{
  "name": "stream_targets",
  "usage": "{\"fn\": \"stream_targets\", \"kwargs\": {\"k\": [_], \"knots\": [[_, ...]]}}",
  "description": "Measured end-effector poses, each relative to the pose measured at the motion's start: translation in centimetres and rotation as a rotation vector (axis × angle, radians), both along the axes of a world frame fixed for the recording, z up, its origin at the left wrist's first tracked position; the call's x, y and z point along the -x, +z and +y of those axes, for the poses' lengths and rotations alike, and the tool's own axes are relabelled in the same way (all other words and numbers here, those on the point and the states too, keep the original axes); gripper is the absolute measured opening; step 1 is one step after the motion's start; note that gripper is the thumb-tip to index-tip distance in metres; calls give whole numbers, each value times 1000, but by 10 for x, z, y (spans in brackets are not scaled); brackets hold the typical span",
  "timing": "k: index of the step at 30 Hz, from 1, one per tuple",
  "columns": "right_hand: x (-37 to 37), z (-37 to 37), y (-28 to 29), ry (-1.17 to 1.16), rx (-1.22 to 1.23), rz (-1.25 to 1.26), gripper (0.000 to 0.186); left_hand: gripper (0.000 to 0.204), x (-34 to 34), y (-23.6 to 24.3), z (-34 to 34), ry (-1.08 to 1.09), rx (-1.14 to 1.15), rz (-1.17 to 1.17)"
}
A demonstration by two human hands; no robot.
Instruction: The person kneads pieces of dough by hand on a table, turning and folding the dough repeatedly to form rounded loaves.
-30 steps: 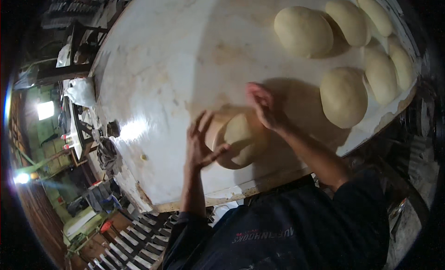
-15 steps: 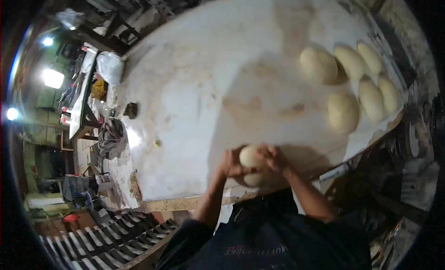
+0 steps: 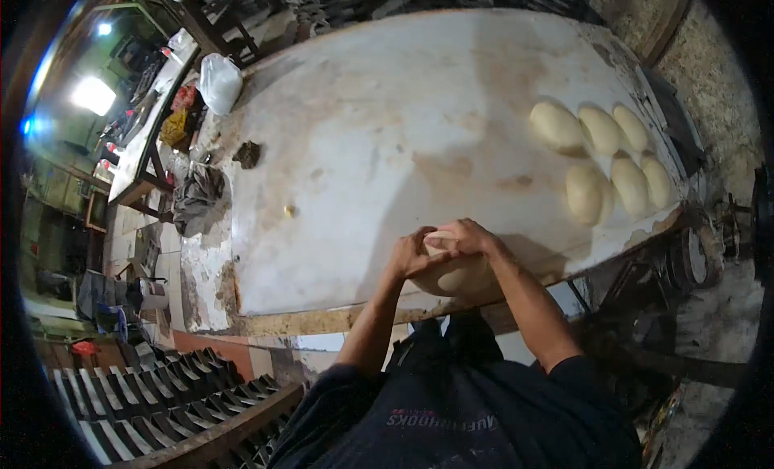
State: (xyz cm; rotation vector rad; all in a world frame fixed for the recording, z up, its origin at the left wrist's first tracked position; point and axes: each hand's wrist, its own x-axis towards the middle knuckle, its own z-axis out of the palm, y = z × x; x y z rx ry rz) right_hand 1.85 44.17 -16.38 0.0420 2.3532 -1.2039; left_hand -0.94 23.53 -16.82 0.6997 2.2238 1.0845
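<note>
Bare left hand [image 3: 410, 255] and right hand [image 3: 471, 237], fingers curled close together, both gripping a smooth, pale, rounded dough lump [image 3: 458, 279], at the near edge of a stained whitish tabletop [image 3: 339, 155], six cream oval dough pieces [image 3: 555, 128] rightward.

The near dough piece [image 3: 455, 284] has a pale cream colour, like the dough lumps [image 3: 556, 127]. The worktop [image 3: 339, 147] is greyish white with brown blotches. The shirt [image 3: 484, 441] is dark, with pale and pinkish print. The plastic bag [image 3: 219, 84] is whitish.
</note>
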Motion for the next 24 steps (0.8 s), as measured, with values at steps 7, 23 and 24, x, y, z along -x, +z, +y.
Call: {"fn": "stream_targets", "kwargs": {"k": [7, 23, 24], "knots": [[-28, -1, -18, -429, 118, 417, 35, 69, -19, 5, -42, 208, 28, -142], [-26, 64, -24, -1197, 1248, 147, 52, 100, -1, 18, 122, 737, -572, -645], [1, 96, -19, -1160, 1128, 367, 51, 100, 15, 21, 146, 663, -749, -563]]}}
